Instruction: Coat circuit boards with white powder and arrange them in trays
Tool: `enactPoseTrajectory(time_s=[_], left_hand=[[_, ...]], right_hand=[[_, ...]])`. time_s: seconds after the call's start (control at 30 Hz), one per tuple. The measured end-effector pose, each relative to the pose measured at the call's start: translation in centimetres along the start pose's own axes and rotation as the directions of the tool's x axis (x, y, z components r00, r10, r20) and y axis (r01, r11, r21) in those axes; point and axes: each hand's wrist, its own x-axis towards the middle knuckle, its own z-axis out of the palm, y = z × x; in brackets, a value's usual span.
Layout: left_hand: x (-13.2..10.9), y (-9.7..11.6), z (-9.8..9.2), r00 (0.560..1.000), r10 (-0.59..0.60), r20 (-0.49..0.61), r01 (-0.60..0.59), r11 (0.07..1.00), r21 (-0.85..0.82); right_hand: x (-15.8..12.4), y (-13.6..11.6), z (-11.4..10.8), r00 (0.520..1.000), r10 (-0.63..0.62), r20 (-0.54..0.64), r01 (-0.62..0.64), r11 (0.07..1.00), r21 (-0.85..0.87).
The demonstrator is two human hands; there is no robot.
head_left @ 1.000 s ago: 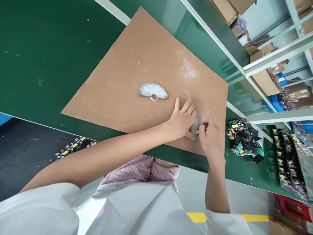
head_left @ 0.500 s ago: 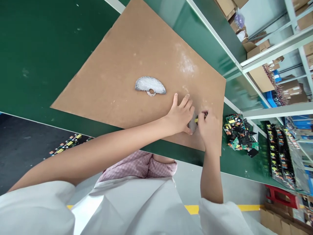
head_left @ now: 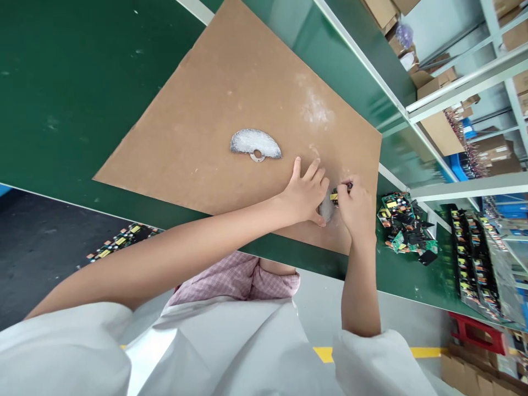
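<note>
A brown board (head_left: 231, 88) lies on the green bench. My left hand (head_left: 305, 193) rests on the board near its right corner, thumb and fingers pressed on a grey half-disc piece (head_left: 325, 209) that is mostly hidden. My right hand (head_left: 355, 208) is closed in a pinch on a small circuit board (head_left: 335, 196) with a yellow part, held against the grey piece. A second grey half-disc (head_left: 256, 144) with a ring at its flat edge lies alone in the middle of the board.
A heap of small green circuit boards (head_left: 402, 225) lies on the bench right of the brown board. Trays of boards (head_left: 474, 258) stand further right. Shelves with cardboard boxes (head_left: 437, 82) rise at the back right. More circuit boards (head_left: 119, 242) sit below the bench edge.
The view shifted slightly. My right hand has moved a little up along the grey piece with the small circuit board; my left hand stays pressed in the same place.
</note>
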Motion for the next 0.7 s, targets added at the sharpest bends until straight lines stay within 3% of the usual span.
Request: enactPoseTrajectory(time_s=[0.23,0.43,0.7], left_hand=[[-0.1,0.2,-0.3,1.000,-0.007,0.021,0.006,1.000,0.011],[0.1,0.1,0.0,1.000,0.002,0.003,-0.002,1.000,-0.001],[0.1,0.2,0.0,1.000,0.006,0.017,-0.006,1.000,0.011]], right_hand=[[-2.8,-0.5,-0.4,0.999,0.034,0.016,-0.034,0.998,0.044],[-1.1,-1.6,0.0,0.999,0.044,0.012,-0.044,0.999,0.015],[-2.2,-1.6,0.0,0.997,0.063,0.033,-0.062,0.998,-0.022]])
